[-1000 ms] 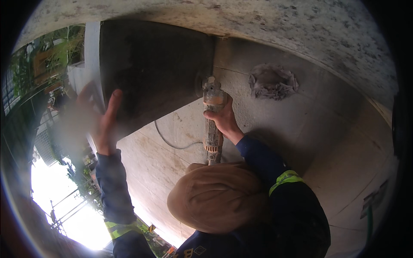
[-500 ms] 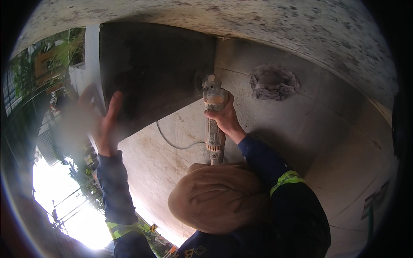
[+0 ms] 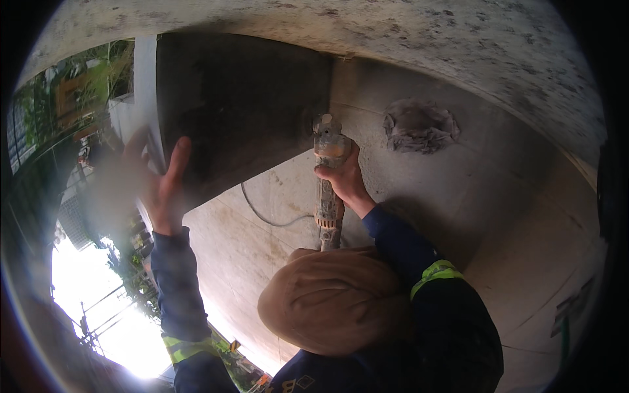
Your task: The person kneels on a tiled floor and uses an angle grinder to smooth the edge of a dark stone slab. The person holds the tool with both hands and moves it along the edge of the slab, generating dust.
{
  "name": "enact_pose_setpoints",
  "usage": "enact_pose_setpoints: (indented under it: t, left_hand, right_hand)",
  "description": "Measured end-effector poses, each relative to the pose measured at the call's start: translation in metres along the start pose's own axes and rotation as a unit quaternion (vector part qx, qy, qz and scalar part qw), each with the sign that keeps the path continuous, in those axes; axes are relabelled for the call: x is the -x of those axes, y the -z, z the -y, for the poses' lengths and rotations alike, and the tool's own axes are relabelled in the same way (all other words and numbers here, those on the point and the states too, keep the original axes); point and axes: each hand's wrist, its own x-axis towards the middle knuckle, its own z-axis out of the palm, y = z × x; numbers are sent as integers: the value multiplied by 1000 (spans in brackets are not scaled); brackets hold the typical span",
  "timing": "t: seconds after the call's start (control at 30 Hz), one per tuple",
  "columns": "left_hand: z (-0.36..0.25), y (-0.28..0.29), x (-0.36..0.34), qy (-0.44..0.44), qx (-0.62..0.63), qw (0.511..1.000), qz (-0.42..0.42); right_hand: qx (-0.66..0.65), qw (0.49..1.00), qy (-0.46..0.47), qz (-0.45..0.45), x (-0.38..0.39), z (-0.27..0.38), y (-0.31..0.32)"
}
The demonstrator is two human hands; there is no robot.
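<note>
On dark blue jacket (image 3: 458, 327), at lower edge of head view: bears yellow lettering (image 3: 287, 386), cut off by picture border and readable only in part. Cannot be made out as a complete word. Just right of lettering: bears small diamond-shaped emblem (image 3: 305, 381), drawn in thin yellowish outline. On mottled casing of power tool (image 3: 324, 193): shows nothing legible.

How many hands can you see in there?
2. The right hand grips the grinder; the left hand is spread near the dark panel, partly hidden by a pale blur. I see no others, though some could be out of sight.
</note>
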Motion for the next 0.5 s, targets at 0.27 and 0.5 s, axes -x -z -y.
enact_pose_setpoints:
  t: [0.27, 0.5]
  left_hand:
    - [2, -4, -1, -8, -4, 1000, -6]
    - [1, -2, 2, -2, -9, 1000, -4]
  right_hand:
    - [-7, 1000, 10, -3, -15, 20, 8]
    - [-12, 1000, 0, -21, -7, 19, -4]
